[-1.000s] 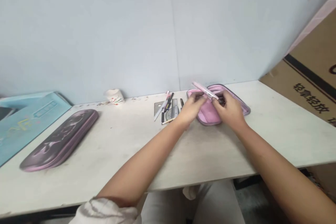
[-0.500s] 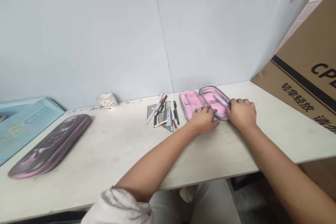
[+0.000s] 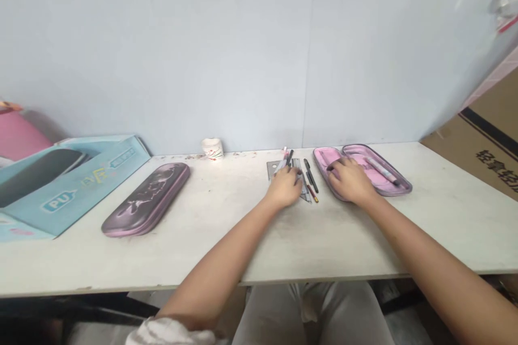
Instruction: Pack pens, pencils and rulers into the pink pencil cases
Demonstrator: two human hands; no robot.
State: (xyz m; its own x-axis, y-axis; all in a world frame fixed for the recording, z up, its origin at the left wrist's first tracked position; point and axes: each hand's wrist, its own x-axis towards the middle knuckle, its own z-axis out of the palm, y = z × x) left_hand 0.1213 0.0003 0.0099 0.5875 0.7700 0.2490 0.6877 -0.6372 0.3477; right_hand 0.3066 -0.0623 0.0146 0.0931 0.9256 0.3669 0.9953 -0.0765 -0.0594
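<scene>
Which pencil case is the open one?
The pink-lined pencil case under the right hand lies open; the dark purple pencil case further left is shut.

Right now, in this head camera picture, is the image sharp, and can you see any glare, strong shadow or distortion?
In the head view, the light is soft and even, with no hard glare on the white table. Wide-angle distortion stretches the cardboard box at the right edge. The pens look slightly soft.

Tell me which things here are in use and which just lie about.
In use: left hand on pens and a set square; right hand on the open pink pencil case.
Lying about: closed purple pencil case, blue-green box, small white cup, cardboard carton.
</scene>
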